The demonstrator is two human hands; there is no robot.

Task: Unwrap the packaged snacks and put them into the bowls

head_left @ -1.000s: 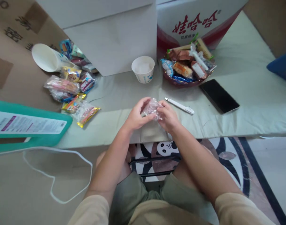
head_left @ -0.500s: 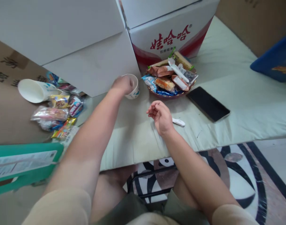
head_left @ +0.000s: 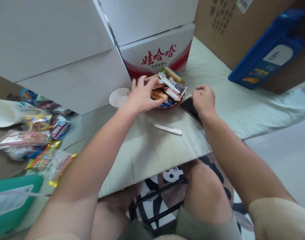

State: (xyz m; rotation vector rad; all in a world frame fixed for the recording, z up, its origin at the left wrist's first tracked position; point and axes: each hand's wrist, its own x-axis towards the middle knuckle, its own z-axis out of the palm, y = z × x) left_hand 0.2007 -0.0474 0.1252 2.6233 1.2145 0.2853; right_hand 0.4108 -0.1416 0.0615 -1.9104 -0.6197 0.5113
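My left hand [head_left: 141,95] reaches over the left rim of a dark red bowl [head_left: 170,105] heaped with wrapped snacks [head_left: 170,87], its fingers spread and touching the packets. It holds nothing that I can see. My right hand [head_left: 204,100] hovers just right of the bowl, fingers loosely curled, above a black phone [head_left: 188,106] that it partly hides. A white paper cup [head_left: 118,97] stands just left of my left hand. A white pen-like tool [head_left: 167,129] lies on the pale green mat [head_left: 152,150] in front of the bowl.
White cartons [head_left: 67,50] and a red-and-white printed box [head_left: 158,55] stand behind the bowl. A pile of snack packets [head_left: 34,140] and a tipped paper cup [head_left: 4,112] lie at the left. A teal pack [head_left: 12,203] sits at lower left, a blue bottle [head_left: 269,53] at upper right.
The clear wrapper held in both hands a second ago is gone. My left hand went to the paper cup, then on to the bowl. My right hand moved right, over the phone.
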